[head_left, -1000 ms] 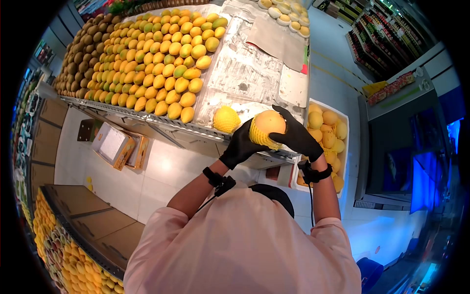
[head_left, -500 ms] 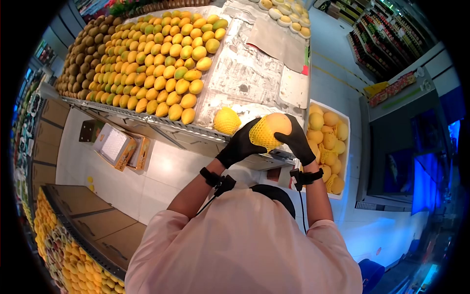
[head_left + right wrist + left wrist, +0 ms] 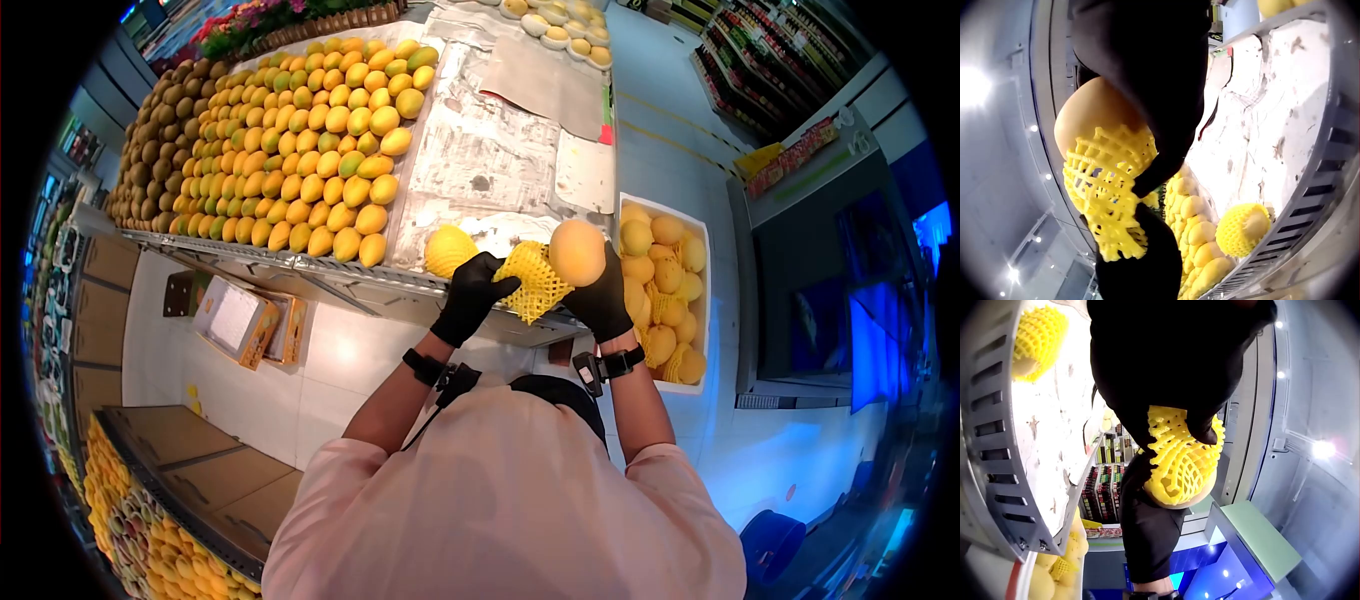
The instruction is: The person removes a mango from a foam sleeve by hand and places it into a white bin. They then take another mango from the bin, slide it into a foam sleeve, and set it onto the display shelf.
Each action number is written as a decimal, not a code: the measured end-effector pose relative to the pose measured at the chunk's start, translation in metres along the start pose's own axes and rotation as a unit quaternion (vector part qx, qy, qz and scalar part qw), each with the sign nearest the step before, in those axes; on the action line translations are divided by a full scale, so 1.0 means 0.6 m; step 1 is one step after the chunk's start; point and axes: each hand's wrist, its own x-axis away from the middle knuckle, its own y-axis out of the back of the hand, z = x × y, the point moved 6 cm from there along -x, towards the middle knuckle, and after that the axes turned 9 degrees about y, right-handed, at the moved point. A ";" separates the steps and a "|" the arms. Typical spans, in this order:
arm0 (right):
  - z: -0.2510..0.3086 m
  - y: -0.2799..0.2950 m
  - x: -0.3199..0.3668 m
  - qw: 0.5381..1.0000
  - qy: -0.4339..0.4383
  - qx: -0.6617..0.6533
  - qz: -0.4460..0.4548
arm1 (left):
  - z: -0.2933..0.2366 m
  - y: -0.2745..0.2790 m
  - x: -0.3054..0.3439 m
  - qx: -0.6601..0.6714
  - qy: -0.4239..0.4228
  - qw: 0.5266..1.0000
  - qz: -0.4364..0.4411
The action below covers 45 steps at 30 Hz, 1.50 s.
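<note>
In the head view my black-gloved left hand (image 3: 470, 302) pinches one end of a yellow foam net sleeve (image 3: 534, 283), stretched out to its right. My right hand (image 3: 604, 302), gloved alike, holds a round pale-orange melon (image 3: 578, 252), mostly bare. From the right wrist, the melon (image 3: 1088, 115) shows its lower part still inside the net (image 3: 1102, 181), with thumb and fingers around its side. The left wrist view has the net (image 3: 1182, 459) hanging from the left fingers. A second melon in a net (image 3: 450, 250) rests on the stand's front edge, beside the left hand.
Rows of mangoes (image 3: 310, 160) and brown round fruit (image 3: 160, 150) fill the stand's left part. A paper-lined surface (image 3: 470, 150) lies beyond the hands. On the right stands a white box (image 3: 705, 290) of melons, some netted. Cartons (image 3: 240, 310) sit on the floor.
The net has been drawn off most of the melon towards the left. The hands have moved apart, the left with the net end, the right with the melon. The head view has shifted slightly.
</note>
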 end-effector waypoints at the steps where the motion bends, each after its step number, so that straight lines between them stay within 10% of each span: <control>1: -0.007 -0.001 0.004 1.000 -0.011 0.004 -0.004 | 0.002 0.003 0.000 -0.020 -0.005 1.000 -0.006; 11: 0.025 0.005 -0.007 0.990 -0.077 0.107 0.043 | 0.100 0.058 -0.015 0.043 -0.016 0.997 -0.059; 17: -0.005 0.023 -0.008 0.966 -0.183 -0.162 -0.090 | 0.126 0.067 -0.012 -0.062 -0.033 0.996 -0.063; 19: -0.068 -0.024 0.020 0.714 -0.296 -0.603 -0.197 | 0.082 0.064 0.000 -0.177 -0.087 0.978 -0.073; 22: -0.091 -0.014 0.038 0.747 -0.307 -0.547 -0.218 | 0.023 0.046 0.030 -0.421 -0.266 0.860 -0.112; 27: -0.091 0.012 0.062 0.916 -0.251 -0.253 -0.185 | 0.116 0.048 -0.005 -0.149 -0.050 0.986 -0.062; 30: -0.084 0.017 0.079 0.943 -0.230 -0.179 -0.162 | 0.040 0.018 0.024 -0.377 -0.240 0.890 -0.084; 33: -0.103 0.005 0.131 0.808 -0.329 -0.443 -0.207 | 0.100 0.015 -0.004 -0.253 -0.128 0.956 -0.072; 36: -0.090 0.030 0.162 0.741 -0.348 -0.543 -0.188 | 0.100 -0.017 -0.004 0.277 0.165 0.946 -0.035; 41: -0.091 0.028 0.223 0.583 -0.349 -0.704 -0.207 | 0.098 -0.064 -0.010 0.120 0.162 0.979 -0.004; 45: -0.075 0.023 0.232 0.562 -0.355 -0.717 -0.210 | 0.079 -0.145 0.000 0.071 0.122 0.987 0.078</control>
